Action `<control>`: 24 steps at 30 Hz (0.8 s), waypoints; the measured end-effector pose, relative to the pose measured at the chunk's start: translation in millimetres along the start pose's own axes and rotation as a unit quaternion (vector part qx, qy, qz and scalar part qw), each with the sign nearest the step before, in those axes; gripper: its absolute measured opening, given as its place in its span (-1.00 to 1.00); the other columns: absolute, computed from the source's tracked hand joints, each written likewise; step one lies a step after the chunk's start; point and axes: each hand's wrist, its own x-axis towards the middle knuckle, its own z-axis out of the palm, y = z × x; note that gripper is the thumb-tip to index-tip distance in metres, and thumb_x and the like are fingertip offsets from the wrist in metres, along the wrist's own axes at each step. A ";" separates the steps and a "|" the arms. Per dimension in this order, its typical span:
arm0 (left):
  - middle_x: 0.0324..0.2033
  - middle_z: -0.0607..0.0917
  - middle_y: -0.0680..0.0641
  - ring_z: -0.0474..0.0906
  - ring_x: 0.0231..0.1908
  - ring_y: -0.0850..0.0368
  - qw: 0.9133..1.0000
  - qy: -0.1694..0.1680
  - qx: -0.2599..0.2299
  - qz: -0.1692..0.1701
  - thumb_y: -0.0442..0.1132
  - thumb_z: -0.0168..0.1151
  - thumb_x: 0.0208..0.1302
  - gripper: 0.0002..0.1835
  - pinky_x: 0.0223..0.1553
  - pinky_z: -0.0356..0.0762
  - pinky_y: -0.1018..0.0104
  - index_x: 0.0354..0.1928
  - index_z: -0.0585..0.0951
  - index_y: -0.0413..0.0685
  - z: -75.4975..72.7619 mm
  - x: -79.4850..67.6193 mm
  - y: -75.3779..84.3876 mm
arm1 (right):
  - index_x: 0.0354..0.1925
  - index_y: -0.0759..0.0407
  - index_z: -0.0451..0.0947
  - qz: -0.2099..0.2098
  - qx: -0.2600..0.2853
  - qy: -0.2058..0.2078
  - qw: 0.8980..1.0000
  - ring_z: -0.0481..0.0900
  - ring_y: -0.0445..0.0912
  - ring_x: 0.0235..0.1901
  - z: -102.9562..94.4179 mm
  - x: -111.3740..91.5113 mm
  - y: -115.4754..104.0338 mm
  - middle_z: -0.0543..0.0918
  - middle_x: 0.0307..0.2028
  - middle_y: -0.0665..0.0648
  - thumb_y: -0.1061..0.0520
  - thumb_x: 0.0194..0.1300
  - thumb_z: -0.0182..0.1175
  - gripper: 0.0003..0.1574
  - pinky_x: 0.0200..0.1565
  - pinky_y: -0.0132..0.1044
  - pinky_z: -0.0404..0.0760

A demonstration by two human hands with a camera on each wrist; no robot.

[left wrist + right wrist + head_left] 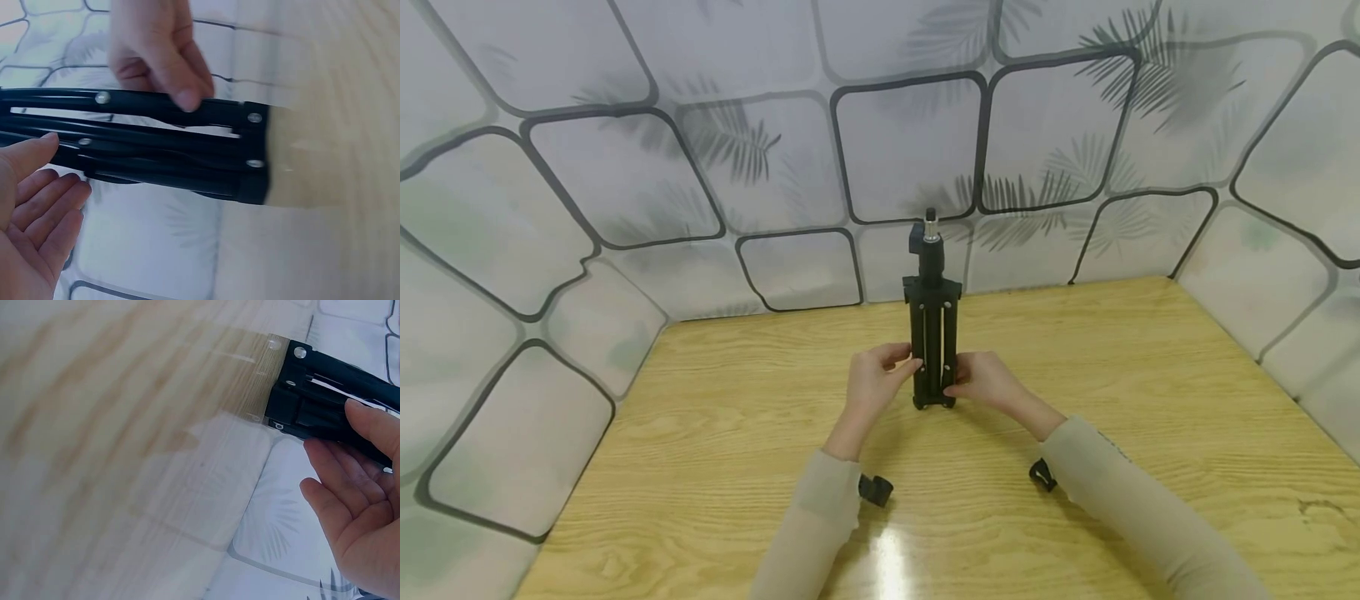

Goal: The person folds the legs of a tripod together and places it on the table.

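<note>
A black folding tripod stand (932, 333) stands upright on the wooden table, its legs folded together and a silver-and-black tip at the top. My left hand (876, 379) holds the stand's left side low down, thumb on the front of a leg. In the left wrist view, the other fingers of this left hand (37, 219) are loosely bent beside the leg. Opposite it, my right hand (988, 381) pinches the right leg near the foot. The right wrist view shows the thumb of the right hand (356, 500) over the leg and fingers behind it.
The wood-grain table (715, 433) reaches back to a wall covering (910, 150) with a pattern of rounded frames and leaves, which also rises at both sides. Small black devices sit at the left wrist (876, 490) and the right wrist (1042, 475).
</note>
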 end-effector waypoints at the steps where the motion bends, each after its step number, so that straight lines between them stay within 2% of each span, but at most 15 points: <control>1: -0.24 0.65 -0.13 0.57 -0.22 0.10 1.000 0.004 -0.003 0.004 -0.19 0.25 0.10 -0.69 -0.20 0.51 0.32 -0.16 0.61 -0.24 -1.6 0.6 1.5 | -0.28 0.34 0.54 0.001 0.002 -0.002 1.000 0.59 -0.07 -0.46 0.2 0.1 0.2 0.63 -0.46 0.14 0.28 -0.05 0.32 -0.72 -0.40 -0.27 0.55; 8: -0.23 0.65 -0.12 0.57 -0.19 0.11 0.998 0.044 -0.025 0.028 -0.19 0.27 0.08 -0.69 -0.19 0.51 0.32 -0.17 0.62 -0.25 -15.7 4.9 20.0 | -0.27 0.36 0.53 0.004 0.008 -0.009 1.000 0.59 -0.08 -0.47 0.4 1.1 0.9 0.63 -0.46 0.15 0.29 -0.05 0.32 -0.69 -0.41 -0.31 0.56; 16: -0.26 0.65 -0.17 0.57 -0.22 0.04 0.991 0.094 -0.035 0.089 -0.26 0.29 0.05 -0.72 -0.19 0.51 0.26 -0.21 0.62 -0.31 -34.8 17.3 42.2 | -0.26 0.40 0.53 0.016 0.022 -0.024 0.999 0.60 -0.06 -0.46 1.2 2.3 2.3 0.63 -0.44 0.20 0.30 -0.09 0.35 -0.64 -0.40 -0.31 0.57; 20: -0.28 0.66 -0.16 0.58 -0.25 0.05 0.982 0.136 -0.011 0.130 -0.26 0.31 0.03 -0.72 -0.21 0.51 0.34 -0.24 0.62 -0.32 -43.5 26.4 53.6 | -0.24 0.39 0.53 0.023 0.022 -0.033 0.999 0.60 -0.06 -0.45 1.7 2.8 3.6 0.64 -0.44 0.19 0.29 -0.10 0.36 -0.62 -0.39 -0.31 0.57; 24: -0.31 0.66 -0.17 0.59 -0.28 0.05 0.968 0.176 0.005 0.180 -0.27 0.32 0.01 -0.72 -0.24 0.51 0.38 -0.25 0.62 -0.34 -50.4 37.2 66.6 | -0.28 0.37 0.55 0.029 0.014 -0.042 0.999 0.61 -0.07 -0.46 2.8 3.9 6.1 0.64 -0.46 0.18 0.27 -0.12 0.37 -0.64 -0.41 -0.31 0.57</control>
